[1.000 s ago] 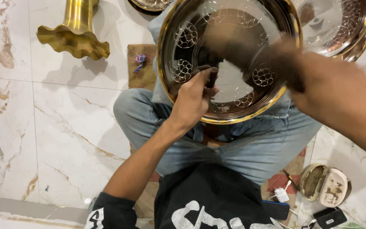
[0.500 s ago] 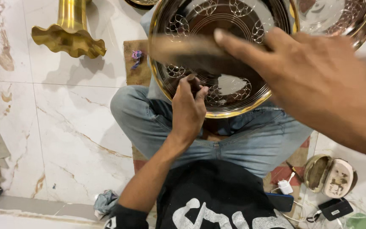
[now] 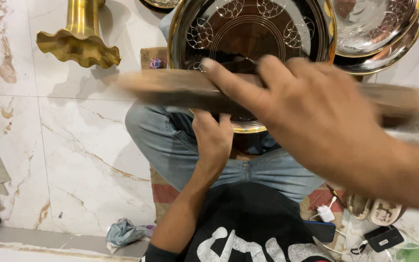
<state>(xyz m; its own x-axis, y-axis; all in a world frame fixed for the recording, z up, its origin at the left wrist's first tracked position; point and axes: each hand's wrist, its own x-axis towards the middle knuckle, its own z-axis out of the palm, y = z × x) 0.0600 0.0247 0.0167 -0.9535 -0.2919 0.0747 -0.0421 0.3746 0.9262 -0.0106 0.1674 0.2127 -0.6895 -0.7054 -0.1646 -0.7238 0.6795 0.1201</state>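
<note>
Head view: the right hand (image 3: 326, 116) is wrapped around a blurred wooden stick (image 3: 180, 90), grip pressed on it. The left hand (image 3: 213, 138) rests at the engraved metal plate's (image 3: 248, 29) lower rim over the lap; its grip cannot be told.

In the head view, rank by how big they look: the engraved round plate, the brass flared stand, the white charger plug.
1. Engraved round plate, though partly hidden by the right hand.
2. Brass flared stand, cut off at the top edge.
3. White charger plug, clearly smallest.
</note>
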